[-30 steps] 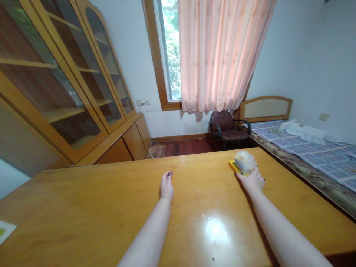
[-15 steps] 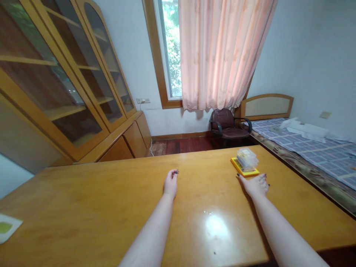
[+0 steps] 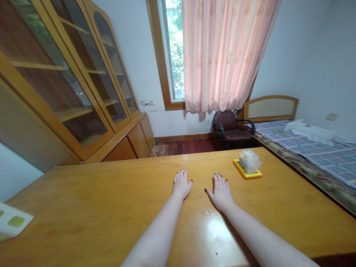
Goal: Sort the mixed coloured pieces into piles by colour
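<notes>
My left hand (image 3: 182,184) lies palm down on the wooden table (image 3: 111,207), its fingers stretched out and nothing in it. To its right, my right hand (image 3: 221,192) also rests flat on the tabletop, thumb spread away from the fingers, holding nothing. Beyond my right hand, toward the table's far right corner, is a flat yellow box (image 3: 252,175). Clear plastic cases (image 3: 250,160) are piled on top of it; what they contain is too small to make out. Neither hand touches the box.
A white sheet with green patches (image 3: 16,221) sits at the table's left edge. Past the table stand a glass-doored cabinet (image 3: 80,159), a dark red armchair (image 3: 232,131) and a bed (image 3: 311,148) with white items on it. A pink curtain (image 3: 225,55) half covers the window.
My right hand has moved left, away from the yellow box. My left hand has uncurled and shifted slightly right, so both now lie flat. The view has turned slightly left.
</notes>
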`<state>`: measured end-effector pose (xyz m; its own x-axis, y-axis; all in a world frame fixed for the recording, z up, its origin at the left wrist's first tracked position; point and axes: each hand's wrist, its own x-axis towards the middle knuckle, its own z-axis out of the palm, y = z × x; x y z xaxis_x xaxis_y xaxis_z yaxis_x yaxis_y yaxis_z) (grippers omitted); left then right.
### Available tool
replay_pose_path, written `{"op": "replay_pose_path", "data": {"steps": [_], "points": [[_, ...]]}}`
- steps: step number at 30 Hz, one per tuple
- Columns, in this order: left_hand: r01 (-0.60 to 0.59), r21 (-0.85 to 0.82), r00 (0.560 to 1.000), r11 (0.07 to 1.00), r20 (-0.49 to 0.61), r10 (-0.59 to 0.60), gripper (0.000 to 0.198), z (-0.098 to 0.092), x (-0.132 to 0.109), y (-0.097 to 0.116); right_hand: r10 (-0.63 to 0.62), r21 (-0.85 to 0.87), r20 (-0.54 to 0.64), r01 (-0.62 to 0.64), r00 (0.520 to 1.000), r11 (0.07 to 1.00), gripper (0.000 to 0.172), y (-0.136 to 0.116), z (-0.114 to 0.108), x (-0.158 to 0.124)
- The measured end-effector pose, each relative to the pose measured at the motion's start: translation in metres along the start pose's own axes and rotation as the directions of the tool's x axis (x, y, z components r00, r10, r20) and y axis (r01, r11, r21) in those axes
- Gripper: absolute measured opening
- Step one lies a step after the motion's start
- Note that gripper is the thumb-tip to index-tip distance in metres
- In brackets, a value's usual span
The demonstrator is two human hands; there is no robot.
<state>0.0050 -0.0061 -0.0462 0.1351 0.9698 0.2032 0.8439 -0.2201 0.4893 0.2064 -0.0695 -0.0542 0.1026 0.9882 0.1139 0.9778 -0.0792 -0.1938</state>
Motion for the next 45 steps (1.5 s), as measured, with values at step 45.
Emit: {"op": "replay_pose_path", "data": {"steps": [45], "points": [[0.1,0.344,0.984,0.934,0.103,-0.143,0.07,0.009,0.015,0.002,-0.047,0.018,0.208,0.044,0.977,0.999,0.082,-0.057,0.002,0.067]]}}
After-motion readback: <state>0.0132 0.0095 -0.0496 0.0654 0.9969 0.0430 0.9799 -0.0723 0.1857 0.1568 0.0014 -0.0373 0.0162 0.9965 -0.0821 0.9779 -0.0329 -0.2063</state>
